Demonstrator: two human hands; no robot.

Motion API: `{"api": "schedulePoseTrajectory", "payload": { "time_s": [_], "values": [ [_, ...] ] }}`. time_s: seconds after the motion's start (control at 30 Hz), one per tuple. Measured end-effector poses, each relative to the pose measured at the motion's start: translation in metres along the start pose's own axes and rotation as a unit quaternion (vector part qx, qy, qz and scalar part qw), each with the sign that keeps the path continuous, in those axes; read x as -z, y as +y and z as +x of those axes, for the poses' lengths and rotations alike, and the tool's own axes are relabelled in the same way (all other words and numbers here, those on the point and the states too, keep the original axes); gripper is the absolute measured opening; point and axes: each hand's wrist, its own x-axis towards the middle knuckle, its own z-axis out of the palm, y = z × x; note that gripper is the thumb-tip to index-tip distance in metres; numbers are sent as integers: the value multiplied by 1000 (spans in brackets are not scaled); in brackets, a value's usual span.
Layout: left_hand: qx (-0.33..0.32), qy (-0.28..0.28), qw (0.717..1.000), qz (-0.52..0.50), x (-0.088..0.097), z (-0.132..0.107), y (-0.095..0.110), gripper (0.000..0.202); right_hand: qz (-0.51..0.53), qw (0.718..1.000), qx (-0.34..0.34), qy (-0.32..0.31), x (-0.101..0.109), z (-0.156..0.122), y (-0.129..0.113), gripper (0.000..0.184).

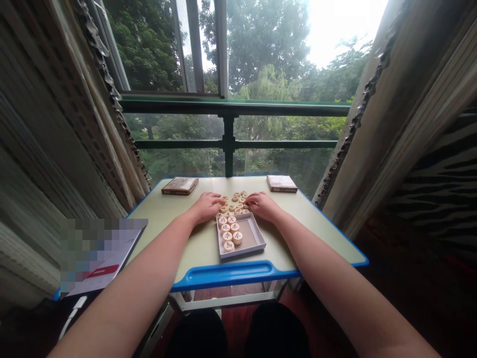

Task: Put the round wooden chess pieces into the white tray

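Observation:
Loose round wooden xiangqi pieces (pixel 239 205) lie in a cluster between my two hands, beyond a shallow open box (pixel 257 236). Several more pieces (pixel 227 236) with dark characters stand in rows along the box's left side; the bare bottom shows on its right. My left hand (pixel 206 206) reaches to the cluster's left edge, fingers stretched out and fingertips against the pieces there. On the other side, my right hand (pixel 264 206) has its fingertips drawn together at a piece on the cluster's right edge. The fingers partly hide the pieces they touch.
Two flat boxes, one at the back left (pixel 180 186) and one at the back right (pixel 281 183), lie on the blue-edged table (pixel 298 228). A partly blurred laptop-like flat object (pixel 108 258) overlaps the left edge, with a white cable (pixel 76 309) below. Curtains flank the window.

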Motion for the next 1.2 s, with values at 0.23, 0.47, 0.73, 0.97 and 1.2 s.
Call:
{"api": "schedulePoseTrajectory", "payload": {
  "time_s": [0.23, 0.47, 0.73, 0.97, 1.2],
  "values": [
    [-54, -2, 998, -16, -4, 3, -2, 33, -5, 1000, 12, -15, 0, 4, -4, 28],
    [-66, 47, 996, 32, -7, 2, -10, 34, -39, 998, -53, 14, 3, 2, 2, 26],
    [-44, 46, 996, 57, -6, 1, -12, 32, -33, 999, -42, -1, 0, 4, 1, 26],
    [-79, 30, 996, 21, -9, 6, -10, 32, -64, 987, -145, 4, -1, 7, 1, 29],
    [-43, 56, 997, 8, -7, 2, -3, 30, 14, 979, -206, 6, -1, 6, 0, 30]
  ]
}}
